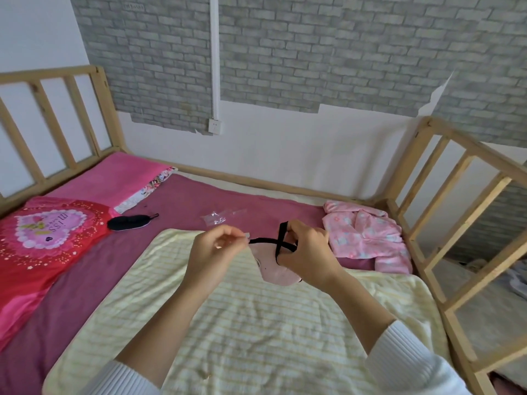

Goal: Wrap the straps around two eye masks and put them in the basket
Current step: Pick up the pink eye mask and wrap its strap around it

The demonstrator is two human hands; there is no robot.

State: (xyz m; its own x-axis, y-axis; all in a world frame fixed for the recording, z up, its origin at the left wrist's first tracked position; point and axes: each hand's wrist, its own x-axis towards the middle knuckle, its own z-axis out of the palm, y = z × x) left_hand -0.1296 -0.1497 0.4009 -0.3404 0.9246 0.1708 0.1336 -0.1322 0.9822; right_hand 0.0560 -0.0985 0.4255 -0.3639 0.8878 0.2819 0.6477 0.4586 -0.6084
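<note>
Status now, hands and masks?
Left hand pulls black strap. Right hand holds pink fabric mask. Black mask waits on bed. Basket unseen.

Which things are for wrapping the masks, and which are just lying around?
For the job: pink mask, its black strap, black mask, left hand, right hand.

Lying about: pink pyjamas, red pillow, clear wrapper, yellow blanket.
</note>
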